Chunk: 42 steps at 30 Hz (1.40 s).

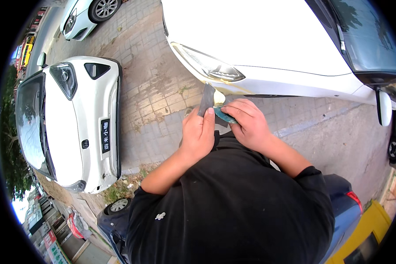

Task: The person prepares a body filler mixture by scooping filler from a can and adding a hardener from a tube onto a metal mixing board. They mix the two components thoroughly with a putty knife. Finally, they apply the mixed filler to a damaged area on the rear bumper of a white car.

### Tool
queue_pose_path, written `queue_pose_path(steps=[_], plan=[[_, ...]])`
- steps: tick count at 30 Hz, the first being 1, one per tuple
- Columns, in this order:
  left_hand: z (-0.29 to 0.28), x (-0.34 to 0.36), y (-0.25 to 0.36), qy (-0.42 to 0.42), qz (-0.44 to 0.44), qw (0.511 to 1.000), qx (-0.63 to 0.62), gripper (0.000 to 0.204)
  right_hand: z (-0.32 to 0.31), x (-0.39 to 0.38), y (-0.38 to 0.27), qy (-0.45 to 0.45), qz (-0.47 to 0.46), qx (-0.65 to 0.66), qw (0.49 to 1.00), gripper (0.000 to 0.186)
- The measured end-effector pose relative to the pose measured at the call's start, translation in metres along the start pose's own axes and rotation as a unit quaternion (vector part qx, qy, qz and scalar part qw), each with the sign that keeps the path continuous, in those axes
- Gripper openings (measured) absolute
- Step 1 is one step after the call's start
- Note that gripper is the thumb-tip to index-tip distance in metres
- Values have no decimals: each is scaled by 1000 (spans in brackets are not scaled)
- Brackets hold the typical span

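Observation:
My left hand point(199, 132) is closed round a flat grey plate point(206, 97), its thumb lying along the face. A lump of pale yellow putty point(218, 97) sits at the plate's right side. In my right hand point(251, 122) a teal spreader point(224, 115) is pinched, its edge just below the putty at the plate. Both hands are close together in front of my body, beside the front corner of a white car point(268, 39). Yellowish smears point(226, 86) show on that car's bumper under its headlight point(208, 64).
Another white car point(83, 132) stands to the left on the paving point(147, 97), and a pale car point(81, 22) is at the far left. Behind me are a dark blue car point(339, 198) and something yellow point(367, 229). A wing mirror point(384, 108) juts out at right.

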<state>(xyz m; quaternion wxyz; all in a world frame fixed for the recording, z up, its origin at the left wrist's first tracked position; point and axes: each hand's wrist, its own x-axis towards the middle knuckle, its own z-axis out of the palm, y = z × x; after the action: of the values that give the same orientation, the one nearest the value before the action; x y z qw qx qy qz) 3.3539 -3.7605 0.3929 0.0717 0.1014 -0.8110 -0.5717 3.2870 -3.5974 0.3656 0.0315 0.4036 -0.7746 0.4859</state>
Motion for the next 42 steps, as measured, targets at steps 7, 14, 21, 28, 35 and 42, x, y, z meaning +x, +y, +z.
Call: queue_pose_path(steps=[7, 14, 21, 28, 35, 42], plan=[[-79, 63, -82, -182, -44, 977, 99, 36, 99, 8, -8, 4, 194, 78, 978, 30], [-104, 159, -83, -41, 32, 959, -279, 33, 160, -77, 4, 368, 402, 438, 715, 21], [-22, 126, -77, -279, -63, 920, -268, 32, 191, -186, 15, 587, 367, 473, 545, 24], [93, 110, -79, -477, -195, 817, -261, 40, 247, -271, 63, 701, 324, 503, 388, 26], [190, 151, -83, -582, -225, 766, -159, 43, 304, -296, 148, 736, 350, 494, 303, 17], [325, 169, -111, -718, -185, 669, -62, 41, 344, -284, 256, 758, 394, 479, 201, 20]])
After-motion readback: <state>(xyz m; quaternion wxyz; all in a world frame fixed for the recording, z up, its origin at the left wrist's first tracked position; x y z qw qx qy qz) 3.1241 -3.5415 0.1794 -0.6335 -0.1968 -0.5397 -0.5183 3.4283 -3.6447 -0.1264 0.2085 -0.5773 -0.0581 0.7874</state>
